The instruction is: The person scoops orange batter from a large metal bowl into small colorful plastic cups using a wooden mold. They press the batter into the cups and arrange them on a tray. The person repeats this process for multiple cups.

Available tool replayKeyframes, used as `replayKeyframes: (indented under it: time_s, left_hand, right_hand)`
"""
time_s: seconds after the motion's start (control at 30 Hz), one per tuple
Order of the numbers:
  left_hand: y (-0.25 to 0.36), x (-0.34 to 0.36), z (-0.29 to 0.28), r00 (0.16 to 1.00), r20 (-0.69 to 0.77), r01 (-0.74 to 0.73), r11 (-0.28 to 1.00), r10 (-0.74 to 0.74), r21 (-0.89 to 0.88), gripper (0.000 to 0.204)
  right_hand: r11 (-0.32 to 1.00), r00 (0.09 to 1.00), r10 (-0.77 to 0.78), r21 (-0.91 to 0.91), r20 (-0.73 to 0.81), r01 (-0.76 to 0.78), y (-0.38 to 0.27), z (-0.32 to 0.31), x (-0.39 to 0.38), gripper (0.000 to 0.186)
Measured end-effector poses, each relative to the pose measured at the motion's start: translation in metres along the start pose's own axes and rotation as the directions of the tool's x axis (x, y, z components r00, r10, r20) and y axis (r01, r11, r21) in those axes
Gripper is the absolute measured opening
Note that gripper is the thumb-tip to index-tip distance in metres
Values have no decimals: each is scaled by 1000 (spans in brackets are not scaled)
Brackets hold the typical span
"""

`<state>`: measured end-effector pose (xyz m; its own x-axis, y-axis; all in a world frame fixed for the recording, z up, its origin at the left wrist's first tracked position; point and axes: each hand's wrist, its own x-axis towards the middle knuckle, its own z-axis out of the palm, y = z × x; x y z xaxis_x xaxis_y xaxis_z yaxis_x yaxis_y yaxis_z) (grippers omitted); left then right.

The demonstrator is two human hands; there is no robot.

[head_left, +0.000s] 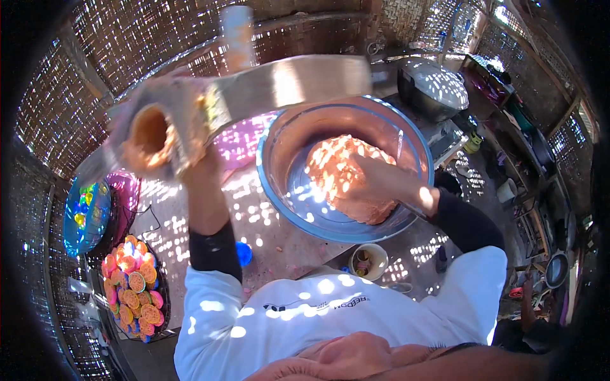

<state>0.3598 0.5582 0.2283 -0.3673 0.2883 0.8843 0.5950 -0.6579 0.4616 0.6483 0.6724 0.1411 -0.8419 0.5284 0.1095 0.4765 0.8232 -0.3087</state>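
Note:
A bulky wooden hand press [286,82] with a long flat arm is raised at the upper left. Its round hollow barrel [150,130] faces me, with orange dough smeared around the rim. My left hand [198,164] is closed on the press near that barrel, its fingers mostly hidden and the press blurred by motion. Inside a large blue basin [270,184] lies a big lump of orange dough [337,171]. My right hand [376,179] reaches in over the right side of the lump, its fingers closed into the dough and partly hidden.
Left on the table, a tray holds pink and orange round pieces [132,289]; behind it stands a blue basket [77,222] of colourful items. A small blue cup [243,254] and a white bucket [379,260] are near my body. A large lidded pot [438,86] stands far right.

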Motion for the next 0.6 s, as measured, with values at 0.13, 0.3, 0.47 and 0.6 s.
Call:
replayKeyframes:
  time_s: [0.13, 0.3, 0.47, 0.6]
  left_hand:
    - [24, 14, -65, 993, 96, -107, 800, 62, 590, 25]
    - [38, -12, -118, 991, 125, -124, 722, 53, 681, 23]
    - [38, -58, -118, 979, -141, -52, 854, 145, 517, 33]
    - [34, -72, -112, 990, -121, -27, 924, 79, 382, 36]
  right_hand:
    - [925, 943, 175, -376, 284, -58, 26, -7, -25, 32]
    - [810, 952, 219, -583, 214, -55, 26, -51, -7, 24]
    - [777, 978, -113, -597, 176, 198, 32, -38, 46, 16]
    - [716, 932, -309, -599, 187, 358, 59, 8, 87, 10]
